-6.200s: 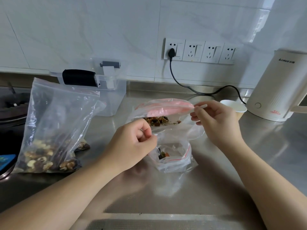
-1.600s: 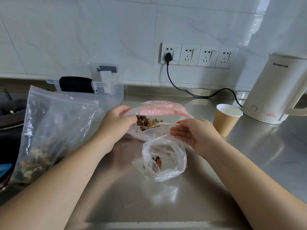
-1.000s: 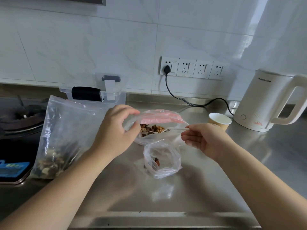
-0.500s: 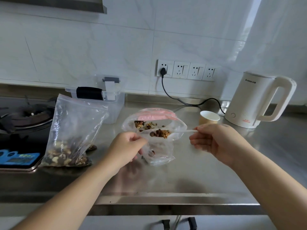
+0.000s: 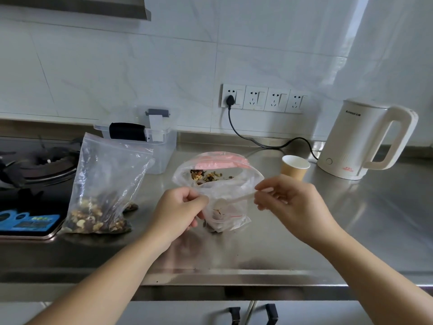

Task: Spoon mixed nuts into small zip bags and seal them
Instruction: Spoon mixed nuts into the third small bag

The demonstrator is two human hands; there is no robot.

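Note:
A small clear zip bag [image 5: 226,216] with a red seal line stands on the steel counter [image 5: 304,242], a few nuts in its bottom. My left hand [image 5: 179,211] pinches its left rim and holds it open. My right hand [image 5: 289,202] pinches the handle of a white plastic spoon [image 5: 234,201], whose bowl is tipped down inside the small bag. Right behind it stands an open bag with a pink zip strip [image 5: 219,168], holding mixed nuts. A larger clear bag of mixed nuts [image 5: 103,188] stands to the left.
A paper cup [image 5: 294,167] and a white electric kettle [image 5: 365,141] stand at the back right, its black cord running to the wall sockets. A clear plastic container [image 5: 150,141] sits at the back. A gas hob [image 5: 30,174] lies at the far left. The counter's front edge is near.
The spoon left the pink-strip bag with a load of nuts and now tips down into the small bag. My left hand moved from the pink-strip bag to the small bag's rim.

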